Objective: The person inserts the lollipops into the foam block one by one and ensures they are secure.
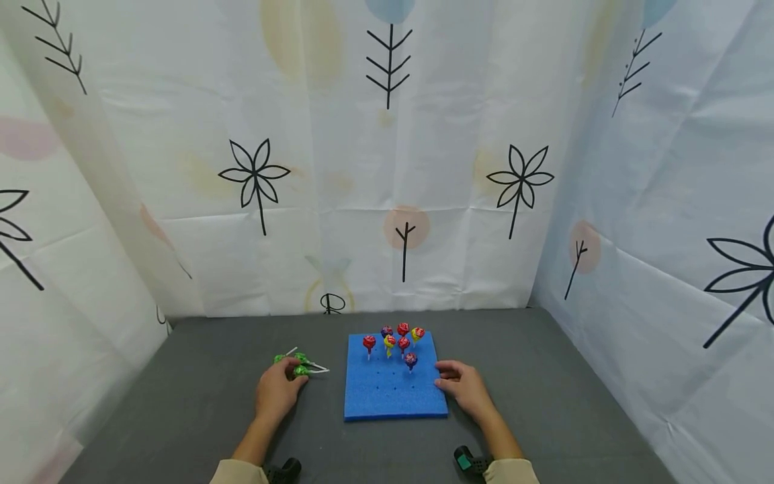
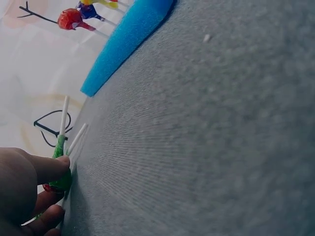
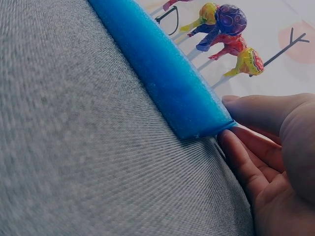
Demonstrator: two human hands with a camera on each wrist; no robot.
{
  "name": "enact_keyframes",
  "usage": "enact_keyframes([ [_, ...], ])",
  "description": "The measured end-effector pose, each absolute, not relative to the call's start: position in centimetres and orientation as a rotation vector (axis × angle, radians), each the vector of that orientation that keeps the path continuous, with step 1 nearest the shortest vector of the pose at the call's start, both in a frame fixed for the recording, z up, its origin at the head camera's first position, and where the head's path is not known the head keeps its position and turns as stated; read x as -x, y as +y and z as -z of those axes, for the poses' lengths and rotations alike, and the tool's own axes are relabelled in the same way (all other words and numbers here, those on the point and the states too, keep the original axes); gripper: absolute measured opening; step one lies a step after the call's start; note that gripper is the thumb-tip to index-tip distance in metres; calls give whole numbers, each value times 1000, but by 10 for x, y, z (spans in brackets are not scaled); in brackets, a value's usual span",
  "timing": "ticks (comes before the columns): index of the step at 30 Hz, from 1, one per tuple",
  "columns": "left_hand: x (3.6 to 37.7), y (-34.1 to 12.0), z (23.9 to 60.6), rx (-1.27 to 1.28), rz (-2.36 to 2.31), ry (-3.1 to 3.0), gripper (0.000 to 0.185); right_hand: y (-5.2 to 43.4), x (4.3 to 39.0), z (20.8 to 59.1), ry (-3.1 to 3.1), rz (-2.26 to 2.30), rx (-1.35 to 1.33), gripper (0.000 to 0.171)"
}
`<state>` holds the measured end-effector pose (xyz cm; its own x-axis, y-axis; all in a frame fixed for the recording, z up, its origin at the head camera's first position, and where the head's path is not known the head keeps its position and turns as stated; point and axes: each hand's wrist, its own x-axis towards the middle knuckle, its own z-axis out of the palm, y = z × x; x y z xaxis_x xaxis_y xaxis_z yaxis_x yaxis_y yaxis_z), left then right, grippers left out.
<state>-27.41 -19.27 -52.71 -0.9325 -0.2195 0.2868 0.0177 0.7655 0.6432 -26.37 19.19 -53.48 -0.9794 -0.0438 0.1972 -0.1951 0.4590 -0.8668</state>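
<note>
My left hand [image 1: 279, 390] pinches a green-wrapped lollipop [image 2: 61, 179] between thumb and fingers, low over the grey tabletop. More green lollipops [image 1: 301, 358] lie bunched at its fingertips, their white sticks pointing mostly right. Toward the middle lies a blue foam board [image 1: 393, 403] with small holes. My right hand [image 1: 465, 386] holds the board's right edge, thumb and fingers at its rim in the right wrist view. Several lollipops stand upright in the far part of the board, among them a red one [image 1: 369, 342], a yellow one [image 1: 417, 333] and a purple one [image 1: 410, 360].
Patterned white cloth [image 1: 338, 168] hangs behind and on both sides of the grey table [image 1: 199, 403]. Dark devices are strapped at both wrists, one by the left sleeve [image 1: 238, 472] and one by the right sleeve [image 1: 510, 471].
</note>
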Motion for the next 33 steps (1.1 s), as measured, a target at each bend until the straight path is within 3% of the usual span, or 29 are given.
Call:
enact_keyframes([
  [33, 260, -174, 530, -118, 1139, -2538, 29, 192, 267, 537, -2547, -1564, -178, 27],
])
